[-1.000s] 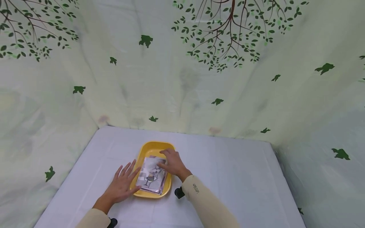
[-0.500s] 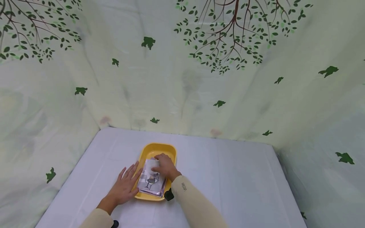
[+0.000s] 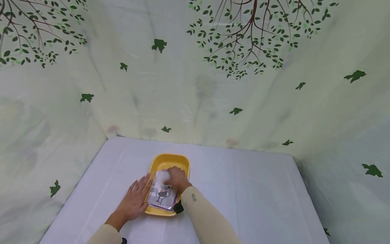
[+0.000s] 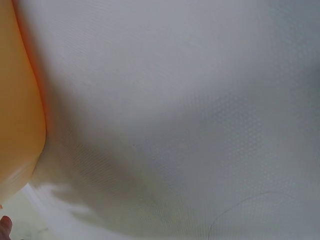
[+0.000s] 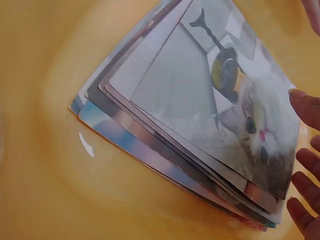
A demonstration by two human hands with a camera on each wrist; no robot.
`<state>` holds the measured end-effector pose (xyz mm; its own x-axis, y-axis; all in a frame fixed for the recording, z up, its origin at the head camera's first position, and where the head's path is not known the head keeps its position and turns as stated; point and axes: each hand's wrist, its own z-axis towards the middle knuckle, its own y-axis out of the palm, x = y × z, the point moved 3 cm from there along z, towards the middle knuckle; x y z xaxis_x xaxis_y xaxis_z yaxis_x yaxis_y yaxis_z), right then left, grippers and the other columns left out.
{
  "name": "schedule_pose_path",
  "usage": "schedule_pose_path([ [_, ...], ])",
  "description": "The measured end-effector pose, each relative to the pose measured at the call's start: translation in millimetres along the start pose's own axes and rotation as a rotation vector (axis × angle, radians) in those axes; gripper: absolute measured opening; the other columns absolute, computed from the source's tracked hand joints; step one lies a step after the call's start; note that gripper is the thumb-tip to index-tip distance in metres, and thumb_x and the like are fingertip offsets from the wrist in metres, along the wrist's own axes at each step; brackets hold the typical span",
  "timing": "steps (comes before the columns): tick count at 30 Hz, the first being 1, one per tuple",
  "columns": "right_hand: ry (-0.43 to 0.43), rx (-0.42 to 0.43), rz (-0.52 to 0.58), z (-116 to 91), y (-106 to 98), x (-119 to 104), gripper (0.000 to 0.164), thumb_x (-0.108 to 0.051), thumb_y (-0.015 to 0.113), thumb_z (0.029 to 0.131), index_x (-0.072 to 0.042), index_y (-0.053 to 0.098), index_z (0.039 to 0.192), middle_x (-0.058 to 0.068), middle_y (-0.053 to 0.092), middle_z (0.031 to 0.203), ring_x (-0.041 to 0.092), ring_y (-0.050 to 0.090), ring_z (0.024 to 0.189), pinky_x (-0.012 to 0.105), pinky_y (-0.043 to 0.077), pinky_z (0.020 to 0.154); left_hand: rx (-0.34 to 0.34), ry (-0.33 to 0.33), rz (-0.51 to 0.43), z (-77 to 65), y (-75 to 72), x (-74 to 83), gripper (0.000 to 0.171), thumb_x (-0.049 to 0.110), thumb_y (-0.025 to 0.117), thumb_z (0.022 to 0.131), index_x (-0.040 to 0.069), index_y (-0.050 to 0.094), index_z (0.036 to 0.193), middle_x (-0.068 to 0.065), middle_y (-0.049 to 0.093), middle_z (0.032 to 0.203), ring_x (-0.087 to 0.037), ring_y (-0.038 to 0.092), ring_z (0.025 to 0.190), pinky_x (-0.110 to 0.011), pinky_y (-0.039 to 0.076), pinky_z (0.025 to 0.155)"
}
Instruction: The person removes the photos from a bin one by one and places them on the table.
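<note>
A stack of picture cards (image 3: 163,195) lies inside a yellow tray (image 3: 173,158). In the right wrist view the top card (image 5: 175,95) carries a white cat and a dark, long-tailed figure, and the cards below fan out unevenly. My right hand (image 3: 177,178) is over the far end of the stack. Its thumb (image 5: 306,107) touches the top card's edge, while the bent fingers (image 5: 302,217) stand along that same edge without clearly holding it. My left hand (image 3: 134,200) rests with extended fingers against the tray's left rim. The left wrist view catches only the tray's outer wall (image 4: 20,115) and a fingertip.
The tray stands on a white-covered table (image 3: 243,196), with cloth stretching away on both sides. Pale curtains (image 3: 182,84) printed with leaves and branches rise behind the table and along its sides.
My right hand has shifted from the tray's right side leftward and down onto the stack's far end. The left hand stays at the left rim. The view has tilted slightly.
</note>
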<state>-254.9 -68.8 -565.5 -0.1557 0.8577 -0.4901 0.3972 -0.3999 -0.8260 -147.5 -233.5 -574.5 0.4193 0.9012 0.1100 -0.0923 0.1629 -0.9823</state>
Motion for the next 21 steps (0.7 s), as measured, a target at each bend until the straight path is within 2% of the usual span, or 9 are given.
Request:
schedule_pose_path([
  [4, -0.020, 0.018, -0.039, 2.6, 3.0, 0.1, 0.047, -0.034, 0.078, 0.079, -0.014, 0.067, 0.120, -0.004, 0.068, 0.107, 0.013, 0.059, 0.096, 0.035, 0.041, 0.098, 0.002, 0.007, -0.018, 0.3, -0.8, 0.6, 0.073, 0.022, 0.057, 0.078, -0.004, 0.037, 0.143, -0.020, 0.026, 0.154, -0.036, 0.025, 0.139, -0.053, 0.021, 0.111],
  [7, -0.017, 0.027, -0.011, 2.0, 4.1, 0.1, 0.045, -0.034, 0.078, 0.080, -0.014, 0.067, 0.119, -0.006, 0.068, 0.101, 0.011, 0.057, 0.090, 0.034, 0.039, 0.096, 0.007, 0.009, -0.023, 0.3, -0.4, 0.3, 0.072, 0.021, 0.057, 0.078, -0.004, 0.037, 0.143, -0.020, 0.026, 0.154, -0.037, 0.025, 0.139, -0.053, 0.020, 0.111],
  [13, -0.024, 0.013, 0.005, -0.8, 4.2, 0.1, 0.036, -0.033, 0.077, 0.081, -0.015, 0.068, 0.111, -0.009, 0.060, 0.083, 0.013, 0.050, 0.081, 0.035, 0.034, 0.090, 0.028, 0.004, -0.001, 0.2, 2.5, -0.7, 0.073, 0.023, 0.059, 0.077, -0.001, 0.037, 0.143, -0.017, 0.025, 0.154, -0.036, 0.026, 0.138, -0.052, 0.022, 0.109],
  [17, -0.053, 0.024, -0.012, -2.6, 4.6, -0.1, 0.034, -0.033, 0.077, 0.081, -0.015, 0.069, 0.109, -0.010, 0.059, 0.082, 0.011, 0.051, 0.082, 0.039, 0.031, 0.093, 0.023, -0.008, -0.017, 0.9, 3.3, -0.9, 0.072, 0.023, 0.058, 0.078, 0.001, 0.036, 0.144, -0.015, 0.023, 0.154, -0.035, 0.025, 0.138, -0.051, 0.022, 0.109],
  [21, -0.067, 0.039, 0.008, -2.5, 6.3, 0.3, 0.039, -0.033, 0.075, 0.082, -0.016, 0.069, 0.116, -0.012, 0.061, 0.085, 0.010, 0.051, 0.086, 0.039, 0.029, 0.099, -0.007, -0.022, -0.037, 1.8, 2.7, -0.8, 0.073, 0.021, 0.058, 0.079, 0.000, 0.035, 0.145, -0.016, 0.023, 0.155, -0.035, 0.024, 0.139, -0.051, 0.021, 0.110],
])
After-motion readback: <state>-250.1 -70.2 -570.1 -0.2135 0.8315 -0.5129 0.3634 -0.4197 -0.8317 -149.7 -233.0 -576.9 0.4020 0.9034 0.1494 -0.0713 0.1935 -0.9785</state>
